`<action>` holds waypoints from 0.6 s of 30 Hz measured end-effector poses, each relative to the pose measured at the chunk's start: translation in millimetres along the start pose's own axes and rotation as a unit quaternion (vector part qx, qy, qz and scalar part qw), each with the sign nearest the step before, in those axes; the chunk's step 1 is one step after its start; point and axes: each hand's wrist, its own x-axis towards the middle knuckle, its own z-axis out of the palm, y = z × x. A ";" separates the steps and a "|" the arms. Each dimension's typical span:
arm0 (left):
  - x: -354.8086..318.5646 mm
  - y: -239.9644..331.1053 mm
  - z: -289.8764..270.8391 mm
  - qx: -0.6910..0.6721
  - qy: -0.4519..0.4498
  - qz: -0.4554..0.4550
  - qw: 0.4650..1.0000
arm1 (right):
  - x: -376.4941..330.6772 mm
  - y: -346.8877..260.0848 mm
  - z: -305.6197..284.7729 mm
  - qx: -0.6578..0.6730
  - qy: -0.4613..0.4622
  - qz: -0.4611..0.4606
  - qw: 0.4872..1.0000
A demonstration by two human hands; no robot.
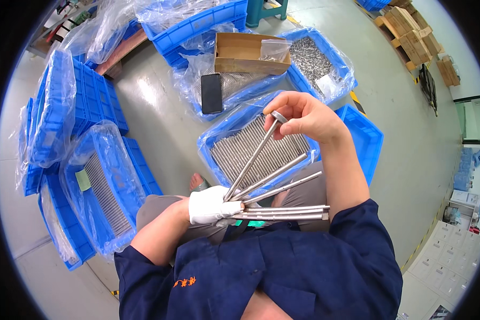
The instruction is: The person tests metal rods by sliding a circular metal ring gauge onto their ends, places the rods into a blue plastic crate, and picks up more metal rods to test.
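My left hand (210,205), in a white glove, is closed round a fan of several slim metal rods (288,211) above my lap. Between the thumb and fingers of my bare right hand (304,118) is a small round metal piece (278,117), like a thick ring or gauge. It sits at the upper end of one rod (253,158), which slants up out of the left hand; whether the rod end passes into it I cannot tell. Beneath the hands a blue crate (205,152), lined with clear plastic, holds rows of similar rods (240,149).
Beyond that crate lie a black phone (211,94) and an open cardboard box (234,65) on another lined crate. A crate of small metal parts (310,56) stands behind. Stacked blue crates (90,98) line the left, another blue crate (365,140) the right. Wooden pallets (410,37) are far right.
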 end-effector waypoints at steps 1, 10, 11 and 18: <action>-1.1 3.8 0.4 -0.007 -0.008 0.000 1.000 | -1.1 -1.4 0.4 0.004 -0.001 0.002 1.000; -9.1 17.8 -1.9 -0.030 -0.056 -0.076 0.995 | -7.0 -12.8 2.5 -0.047 -0.024 -0.002 0.999; -9.4 15.7 -0.8 -0.042 -0.056 -0.065 0.995 | -5.6 -9.5 2.8 -0.028 -0.024 -0.011 0.999; -12.3 13.3 3.6 -0.074 -0.060 -0.023 0.995 | 0.5 5.4 3.5 0.037 -0.041 -0.048 0.997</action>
